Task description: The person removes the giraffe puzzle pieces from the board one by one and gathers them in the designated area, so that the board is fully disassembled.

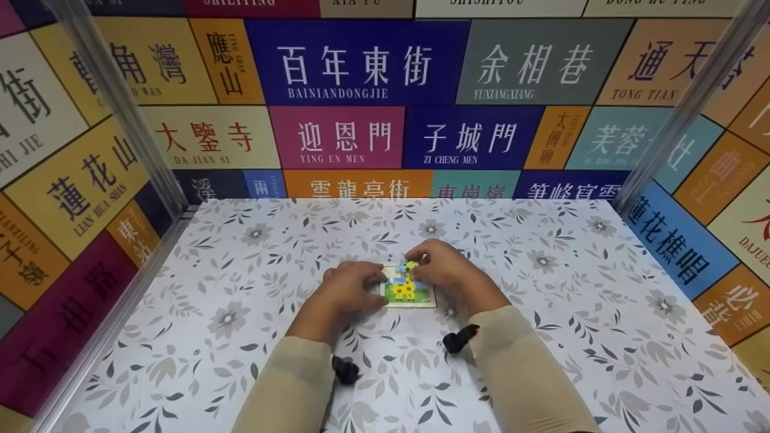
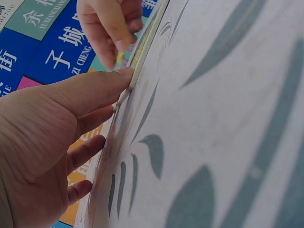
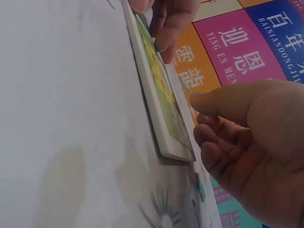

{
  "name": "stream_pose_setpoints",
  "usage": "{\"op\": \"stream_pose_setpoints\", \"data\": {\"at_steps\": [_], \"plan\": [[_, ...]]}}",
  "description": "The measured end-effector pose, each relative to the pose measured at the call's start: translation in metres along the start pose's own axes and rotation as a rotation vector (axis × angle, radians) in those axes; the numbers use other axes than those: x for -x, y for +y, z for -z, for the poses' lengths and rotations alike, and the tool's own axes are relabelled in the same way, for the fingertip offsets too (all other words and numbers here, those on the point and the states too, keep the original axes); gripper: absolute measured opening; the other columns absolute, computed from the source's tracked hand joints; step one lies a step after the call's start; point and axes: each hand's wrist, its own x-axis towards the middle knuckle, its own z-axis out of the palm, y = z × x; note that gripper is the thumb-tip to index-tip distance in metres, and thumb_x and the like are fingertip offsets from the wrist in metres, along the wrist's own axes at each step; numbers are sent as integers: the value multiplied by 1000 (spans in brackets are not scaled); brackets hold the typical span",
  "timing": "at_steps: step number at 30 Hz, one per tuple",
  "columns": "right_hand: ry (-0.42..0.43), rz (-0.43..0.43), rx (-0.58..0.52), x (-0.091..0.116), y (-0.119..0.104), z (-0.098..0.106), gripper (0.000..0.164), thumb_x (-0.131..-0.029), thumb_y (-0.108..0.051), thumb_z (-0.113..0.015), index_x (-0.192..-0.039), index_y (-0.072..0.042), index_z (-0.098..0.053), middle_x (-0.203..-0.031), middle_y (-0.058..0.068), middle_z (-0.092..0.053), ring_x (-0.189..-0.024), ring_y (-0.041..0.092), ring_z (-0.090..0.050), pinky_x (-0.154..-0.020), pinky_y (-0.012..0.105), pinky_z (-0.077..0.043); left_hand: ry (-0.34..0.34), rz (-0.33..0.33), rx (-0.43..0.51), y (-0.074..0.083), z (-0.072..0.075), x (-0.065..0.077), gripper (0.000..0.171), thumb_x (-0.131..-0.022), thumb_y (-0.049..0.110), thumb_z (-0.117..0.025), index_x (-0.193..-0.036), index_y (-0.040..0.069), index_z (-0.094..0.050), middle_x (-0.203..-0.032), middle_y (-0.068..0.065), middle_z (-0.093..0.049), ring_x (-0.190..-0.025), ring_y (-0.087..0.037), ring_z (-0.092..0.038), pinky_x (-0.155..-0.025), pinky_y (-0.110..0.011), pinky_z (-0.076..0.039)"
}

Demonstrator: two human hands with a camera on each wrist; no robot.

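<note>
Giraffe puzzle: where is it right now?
In the head view, the giraffe puzzle lies on the flowered tablecloth, below and slightly right of centre, between the left hand at its left edge and the right hand near its upper right corner.

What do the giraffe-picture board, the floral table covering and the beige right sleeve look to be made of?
Board: probably wood or fibreboard, matte; its edge is thick, pale and straight.
Floral table covering: perhaps vinyl or paper, smooth; it lies flat, with no weave discernible.
Beige right sleeve: fabric, matte; it wraps the forearm with soft creases.
</note>
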Motion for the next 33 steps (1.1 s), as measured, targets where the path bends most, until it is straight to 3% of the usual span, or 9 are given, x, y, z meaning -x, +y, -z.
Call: {"op": "stream_pose_setpoints", "data": {"at_steps": [5, 13, 19, 27, 33], "plan": [[33, 6, -15, 3, 10, 19, 37, -101, -25, -74, -138, -23, -72, -141, 5, -65, -119, 27, -67, -88, 42, -61, -1, 41, 30, 1, -1, 0, 42, -83, 43, -88, -123, 44, -74, -155, 24, -56, -154, -23, -41, -130, -58, -27], [75, -55, -62, 9, 48, 45, 44, -100, -26, -74, -142, -18, -68, -143, 7, -68, -131, 31, -65, -105, 50, -57, 5, 21, 29, 0, -4, 1, 42, -83, 42, -88, -123, 43, -73, -156, 23, -56, -155, -21, -42, -132, -57, -23], [104, -96, -73, 19, 77, 62, 44, -102, -27, -73, -143, -16, -67, -146, 11, -66, -134, 35, -63, -108, 52, -56, 6, -2, 20, -1, -4, 1, 42, -85, 42, -87, -124, 40, -74, -157, 22, -56, -156, -21, -41, -132, -59, -21], [121, -86, -94, 23, 93, 65, 44, -102, -24, -72, -144, -13, -66, -146, 13, -66, -135, 36, -63, -113, 54, -52, 4, -58, -28, -2, -2, 0, 41, -88, 41, -84, -128, 33, -74, -158, 16, -58, -155, -23, -43, -131, -59, -21], [145, -108, -102, 21, 93, 60, 43, -99, -22, -75, -141, -13, -67, -141, 13, -69, -132, 35, -63, -113, 54, -52, 4, -39, -6, -2, -1, 1, 41, -86, 41, -85, -125, 35, -74, -157, 18, -58, -154, -21, -43, -132, -57, -20]]}}
